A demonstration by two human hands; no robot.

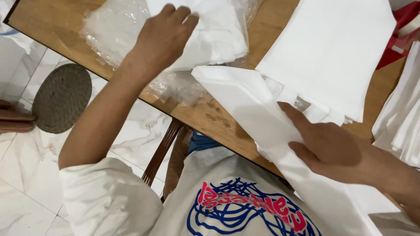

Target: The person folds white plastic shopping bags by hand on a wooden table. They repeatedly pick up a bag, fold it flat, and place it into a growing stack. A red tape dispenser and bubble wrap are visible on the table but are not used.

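Note:
My left hand [164, 37] reaches across the wooden table [221, 120] and rests on a stack of folded white cloths [218, 37] lying in a clear plastic wrapper [113, 28], fingers curled over the top piece. My right hand [328, 146] presses flat on a long folded white cloth [258, 118] that runs from the table edge down toward my lap, with fingers spread on its surface. I cannot tell whether either hand truly grips the fabric.
A large flat pile of white cloth [332, 48] lies at the upper right, more white stacks [402, 118] at the right edge. A round woven mat [61, 98] sits on the marble floor. Another person's foot [13, 122] shows at far left. Something red [400, 35] stands behind.

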